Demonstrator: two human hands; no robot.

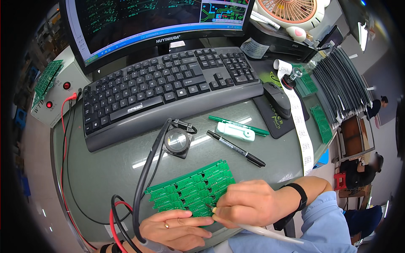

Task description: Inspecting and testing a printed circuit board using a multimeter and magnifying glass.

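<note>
A green printed circuit board panel [192, 183], made up of several repeated sections, lies on the near part of the desk. My left hand [177, 230], with a ring on one finger, rests along its near edge, fingers stretched out. Closed around a slim white-handled tool [272, 233] is my right hand [249, 204]. The tool's thin pointed tip meets the board or hovers just over it; I cannot tell which. A thick black cable [142, 181] loops down to my left hand, where a grey end piece partly shows. My right wrist wears a black band.
Beyond the board lie a round lens device [176, 140], a black marker [236, 148], a green pen [249, 127] and a white-green dispenser [235, 131]. Farther back are a keyboard [168, 84], monitor [168, 40], mouse [276, 100] and paper strip [298, 126]. Red-black leads [120, 206] curl at left.
</note>
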